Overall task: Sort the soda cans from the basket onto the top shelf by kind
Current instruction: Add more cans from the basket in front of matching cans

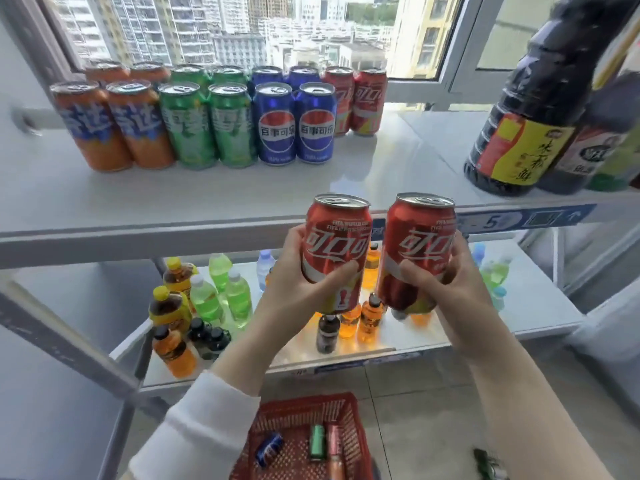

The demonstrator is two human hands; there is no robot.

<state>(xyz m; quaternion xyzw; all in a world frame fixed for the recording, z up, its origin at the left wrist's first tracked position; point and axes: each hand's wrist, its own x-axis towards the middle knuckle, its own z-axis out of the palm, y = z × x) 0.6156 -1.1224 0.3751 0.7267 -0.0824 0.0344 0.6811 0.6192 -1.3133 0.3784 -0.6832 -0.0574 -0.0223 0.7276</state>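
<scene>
a person stands before a white metal top shelf [207,202] by a window, a red cola can in each hand, both raised just in front of the shelf's front edge. the left hand [304,289] has its grip clamped round the lower half of the left cola can [336,251] — thumb across the front, fingers curled behind the left side. the right hand [450,289] is clamped likewise on the right cola can [420,247], thumb on the front, fingers wrapped round the right side. both cans stand nearly upright, long axis vertical, lids up and tops leaning slightly away from each other, printed faces toward the camera; they sit side by side, close but apart.

at the back left of the shelf the sorted cans stand upright in pairs: orange cans [114,126], green cans [207,123], blue cans [294,123] and, furthest right, two red cans [356,98]. large dark bottles [526,109] stand at the shelf's right end. on the lower shelf [540,306] are small drink bottles [207,296] — orange, green, dark. below, on the floor, the red basket [353,420] holds a few cans lying on their sides, among them a blue can [268,448] and a green can [317,443].
</scene>
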